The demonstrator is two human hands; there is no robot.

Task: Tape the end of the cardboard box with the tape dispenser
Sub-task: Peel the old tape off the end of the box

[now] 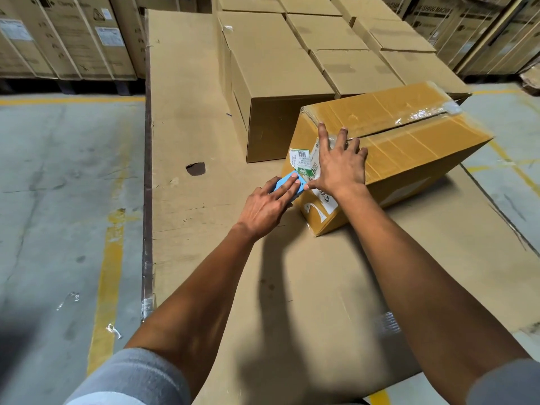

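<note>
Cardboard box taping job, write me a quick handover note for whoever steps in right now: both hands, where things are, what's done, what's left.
Left hand: holds the blue tape dispenser against the near end of the cardboard box.
Right hand: open, spread flat over the top near edge of the box, thumb down on the end face.
Box: lies on a flat cardboard sheet, in front of a group of plain boxes.
Done: clear tape already runs along the top seam.
Left: run tape down the near end, by the labels, then cut and press it flat.

Tan cardboard box (409,147); blue tape dispenser (287,184); yellow floor lines (108,276).
</note>
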